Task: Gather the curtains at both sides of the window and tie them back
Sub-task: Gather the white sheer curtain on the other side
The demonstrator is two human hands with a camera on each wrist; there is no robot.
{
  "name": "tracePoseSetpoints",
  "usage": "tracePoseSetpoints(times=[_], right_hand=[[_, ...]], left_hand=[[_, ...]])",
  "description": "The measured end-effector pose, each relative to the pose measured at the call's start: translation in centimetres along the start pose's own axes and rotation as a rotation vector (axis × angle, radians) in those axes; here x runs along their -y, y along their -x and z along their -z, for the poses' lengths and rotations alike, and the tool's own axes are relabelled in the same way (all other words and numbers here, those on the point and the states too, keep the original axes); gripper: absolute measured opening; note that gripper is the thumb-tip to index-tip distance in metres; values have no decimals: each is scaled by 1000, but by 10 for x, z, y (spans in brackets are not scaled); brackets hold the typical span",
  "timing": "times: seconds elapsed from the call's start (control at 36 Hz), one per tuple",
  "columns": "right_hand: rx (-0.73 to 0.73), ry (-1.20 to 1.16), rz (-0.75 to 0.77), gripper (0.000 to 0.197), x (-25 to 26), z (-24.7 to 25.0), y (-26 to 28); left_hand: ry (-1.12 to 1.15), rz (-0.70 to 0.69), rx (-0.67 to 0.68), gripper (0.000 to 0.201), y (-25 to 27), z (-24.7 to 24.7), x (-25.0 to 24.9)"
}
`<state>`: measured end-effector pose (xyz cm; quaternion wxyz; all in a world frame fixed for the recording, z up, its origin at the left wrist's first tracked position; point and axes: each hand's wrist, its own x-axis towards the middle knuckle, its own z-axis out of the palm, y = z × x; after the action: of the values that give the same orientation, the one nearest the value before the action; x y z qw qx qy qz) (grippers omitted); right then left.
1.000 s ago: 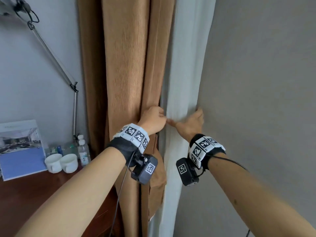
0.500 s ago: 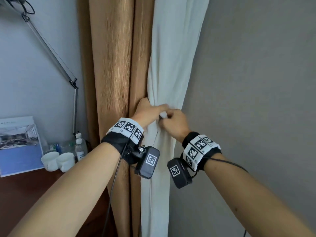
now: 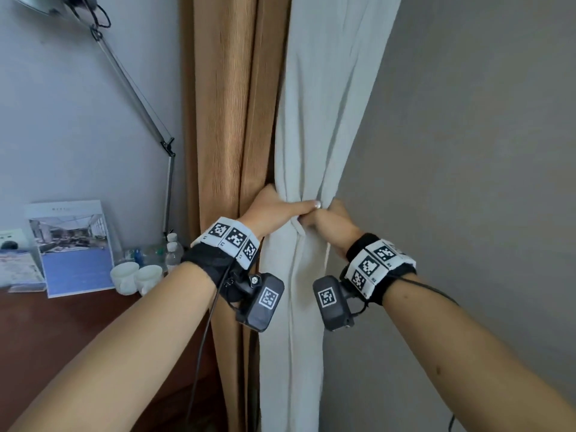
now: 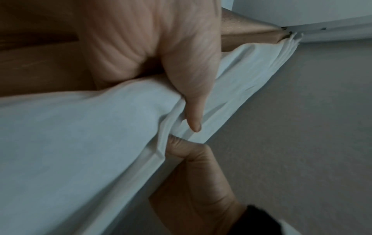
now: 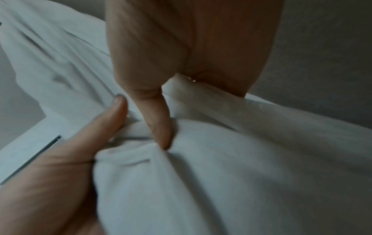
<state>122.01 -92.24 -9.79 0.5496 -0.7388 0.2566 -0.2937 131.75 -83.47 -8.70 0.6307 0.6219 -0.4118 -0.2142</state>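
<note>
Now, beside the tan ribbed drape (image 3: pixel 227 120), the left hand (image 3: pixel 274 210) and right hand (image 3: pixel 330 222), flat and apart a second ago, meet clenched around the white sheer curtain (image 3: pixel 324 120), cinching it into a bundle seemingly ready for tying.

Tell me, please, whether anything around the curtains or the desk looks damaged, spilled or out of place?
Nothing stands out. The white curtain is bunched between the left hand and right hand, as gathering requires. The brown curtain hangs straight, and the cups and bottles on the desk stand upright.
</note>
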Motion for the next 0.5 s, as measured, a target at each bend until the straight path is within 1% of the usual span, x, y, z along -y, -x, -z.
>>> tracePoseSetpoints(times=[0.03,0.08,0.11,0.14,0.17,0.22,0.28,0.31,0.36,0.42,0.47,0.5], right_hand=[[-5,16,2,32,1,-4,4],[23,34,24,41,-1,-10,6],[53,57,17,35,-2,-11,8],[89,94,11,24,-6,-11,10],[131,155,-15,20,-9,-11,12],[207,286,-73,19,-21,-9,13],[234,380,-157,31,-30,-4,14],[220,380,-230,38,-34,1,11],[178,321,-329,43,-37,12,8],[92,279,-313,40,-31,19,6],[-63,187,-210,37,-21,21,3],[-120,114,-158,43,-14,21,3]], left_hand=[[2,11,-9,42,-1,-1,3],[53,68,4,45,-2,-2,8],[87,106,13,46,-2,-3,10],[113,139,16,46,-3,-5,11],[132,153,8,44,-4,-7,12],[135,148,-29,35,-6,-11,11],[100,138,-57,27,-7,-14,11],[74,133,-70,25,-7,-13,12],[21,117,-93,24,-3,-11,12],[-22,89,-100,29,3,-9,10],[-33,45,-37,34,11,-7,8],[-41,29,3,32,13,-6,9]])
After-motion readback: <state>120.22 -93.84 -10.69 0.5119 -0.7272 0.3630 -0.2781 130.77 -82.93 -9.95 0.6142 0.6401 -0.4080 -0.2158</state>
